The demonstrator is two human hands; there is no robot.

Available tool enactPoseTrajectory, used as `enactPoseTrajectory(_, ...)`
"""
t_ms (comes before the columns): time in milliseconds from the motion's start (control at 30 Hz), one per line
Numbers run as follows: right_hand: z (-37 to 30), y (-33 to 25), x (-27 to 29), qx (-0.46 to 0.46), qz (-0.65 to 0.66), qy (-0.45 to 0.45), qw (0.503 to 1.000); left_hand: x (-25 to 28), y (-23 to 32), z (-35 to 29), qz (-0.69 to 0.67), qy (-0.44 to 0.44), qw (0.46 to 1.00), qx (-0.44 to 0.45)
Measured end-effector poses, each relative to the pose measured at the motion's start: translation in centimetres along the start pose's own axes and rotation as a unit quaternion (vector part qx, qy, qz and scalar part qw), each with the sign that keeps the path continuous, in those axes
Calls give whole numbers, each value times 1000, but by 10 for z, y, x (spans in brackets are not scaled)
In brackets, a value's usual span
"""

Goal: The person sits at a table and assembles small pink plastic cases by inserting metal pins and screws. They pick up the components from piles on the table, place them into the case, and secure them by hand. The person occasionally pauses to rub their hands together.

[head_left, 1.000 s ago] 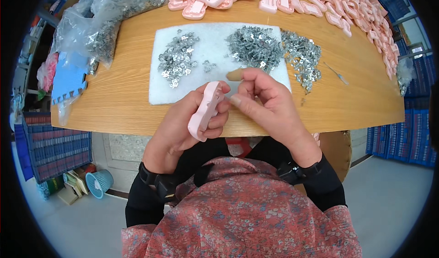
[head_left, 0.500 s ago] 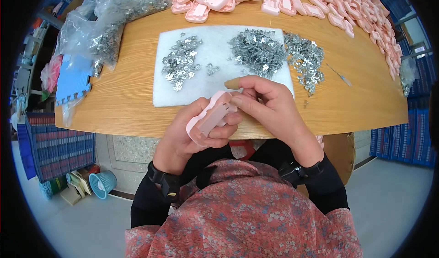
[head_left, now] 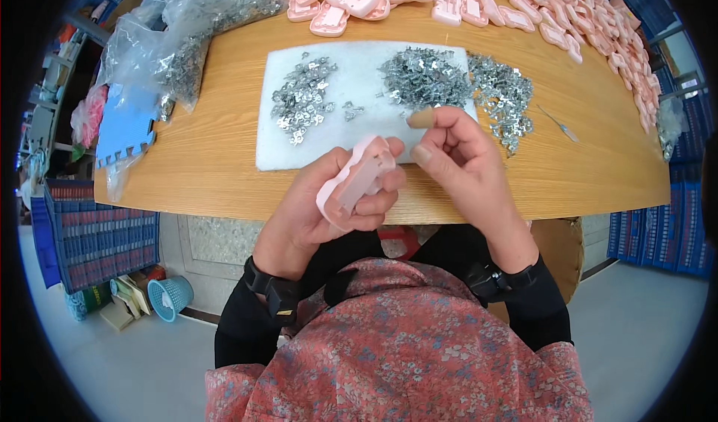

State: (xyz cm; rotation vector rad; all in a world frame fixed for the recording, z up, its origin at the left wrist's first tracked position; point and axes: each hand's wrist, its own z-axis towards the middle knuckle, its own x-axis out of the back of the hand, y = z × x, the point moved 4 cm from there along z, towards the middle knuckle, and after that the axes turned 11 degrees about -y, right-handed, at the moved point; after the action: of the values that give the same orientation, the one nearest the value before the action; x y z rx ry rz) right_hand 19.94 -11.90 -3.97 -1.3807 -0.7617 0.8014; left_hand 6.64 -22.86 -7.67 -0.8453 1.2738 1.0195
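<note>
My left hand [head_left: 299, 209] is wrapped round a pink plastic housing [head_left: 360, 181], tilted, its hollow side with a flat pale panel facing up. Just to its right, my right hand [head_left: 479, 175] is held with thumb and forefinger apart, and nothing shows between them. A tan finger cot [head_left: 422, 118] covers the tip of that forefinger. Beyond the hands lies a white foam pad [head_left: 353, 67]. On it are a loose group of small metal clips [head_left: 301, 100] at left and a denser clip pile [head_left: 425, 82] at right.
More metal clips [head_left: 505, 97] lie on the wooden table [head_left: 598, 160] right of the pad, near a thin tool [head_left: 559, 125]. Pink housings [head_left: 523, 18] are heaped along the far edge. Clear bags of metal parts [head_left: 183, 56] and a blue foam mat [head_left: 126, 130] occupy the left.
My right hand has moved away from the pink housing, rightward, and its thumb and forefinger have spread. The housing stays in my left hand, and the whole view has shifted slightly.
</note>
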Motion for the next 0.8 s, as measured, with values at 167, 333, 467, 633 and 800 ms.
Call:
enactPoseTrajectory(167, -20, -28, -24, 148, -239, -3, 960, 1, 9, 12, 216, 123, 957, -146)
enactPoseTrajectory(333, -32, 1, 0, 69, -135, 70, 986, -13, -5, 6, 398, 187, 880, -182)
enactPoseTrajectory(467, -47, 1, 8, -9, -114, -58, 992, -29, 16, -7, 576, 130, 806, -43)
enactPoseTrajectory(633, -39, -18, -12, -10, -112, -113, 987, -42, 2, 5, 563, 20, 767, 307)
enactPoseTrajectory(800, -49, -4, 69, -48, -280, 126, 950, -17, 13, -4, 461, 132, 873, 88)
